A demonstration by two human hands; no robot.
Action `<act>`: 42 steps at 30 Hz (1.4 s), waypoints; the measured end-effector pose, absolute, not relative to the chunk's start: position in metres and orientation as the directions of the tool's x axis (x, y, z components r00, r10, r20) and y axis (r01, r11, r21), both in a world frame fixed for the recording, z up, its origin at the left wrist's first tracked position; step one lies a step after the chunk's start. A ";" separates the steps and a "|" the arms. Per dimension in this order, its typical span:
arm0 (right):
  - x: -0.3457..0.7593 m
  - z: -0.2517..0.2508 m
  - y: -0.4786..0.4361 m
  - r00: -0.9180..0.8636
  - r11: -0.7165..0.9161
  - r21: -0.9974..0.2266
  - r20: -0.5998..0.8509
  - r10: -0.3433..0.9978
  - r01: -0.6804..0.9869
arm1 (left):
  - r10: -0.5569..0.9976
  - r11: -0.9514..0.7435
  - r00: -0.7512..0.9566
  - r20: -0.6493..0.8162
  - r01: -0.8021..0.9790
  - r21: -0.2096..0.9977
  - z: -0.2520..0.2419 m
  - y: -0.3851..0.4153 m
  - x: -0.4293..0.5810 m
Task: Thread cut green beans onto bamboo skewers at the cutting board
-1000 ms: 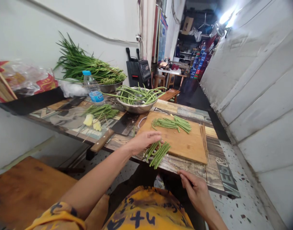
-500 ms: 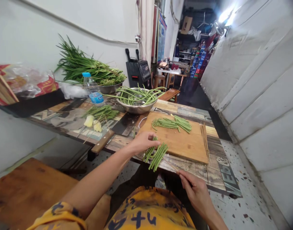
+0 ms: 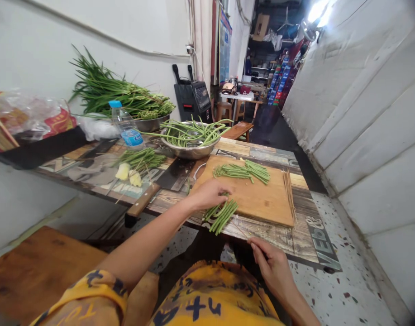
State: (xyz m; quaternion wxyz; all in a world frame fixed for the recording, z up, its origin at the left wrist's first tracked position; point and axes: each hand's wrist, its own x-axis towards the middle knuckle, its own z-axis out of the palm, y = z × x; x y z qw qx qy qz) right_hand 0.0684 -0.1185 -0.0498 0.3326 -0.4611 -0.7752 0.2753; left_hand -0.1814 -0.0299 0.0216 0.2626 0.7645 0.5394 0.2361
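Observation:
My left hand (image 3: 212, 194) is at the near-left corner of the wooden cutting board (image 3: 261, 203), its fingers curled against the upper end of a row of cut green beans (image 3: 225, 217). The row lies side by side across a thin wooden skewer (image 3: 240, 230) and overhangs the table edge. Low on the right, my right hand (image 3: 270, 262) pinches the skewer's other end between thumb and fingers. Further back on the board lie more cut beans (image 3: 241, 171). Exactly what the left fingertips grip is partly hidden.
Loose skewers (image 3: 288, 194) lie along the board's right side. A cleaver (image 3: 144, 199) rests left of the board, handle toward me. Behind are a metal bowl (image 3: 190, 151) of long beans, a water bottle (image 3: 127, 127), skewered greens (image 3: 142, 158), and a heap of leafy greens (image 3: 115, 93).
My left hand has shifted slightly right and up along the bean row, toward the board. My right hand keeps its pinch on the skewer. The view has moved slightly.

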 end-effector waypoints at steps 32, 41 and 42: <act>0.012 -0.028 -0.033 -0.727 0.764 -0.143 0.239 0.644 0.629 | 0.965 -0.216 0.161 0.208 0.938 0.272 -0.004 -0.014 -0.153; 0.012 -0.022 -0.029 -0.750 0.782 -0.152 0.224 0.622 0.604 | 0.978 -0.207 0.206 0.016 0.973 0.103 0.019 -0.015 -0.143; 0.012 -0.022 -0.029 -0.752 0.785 -0.153 0.226 0.619 0.600 | 0.978 -0.207 0.207 0.000 0.975 0.085 0.021 -0.014 -0.141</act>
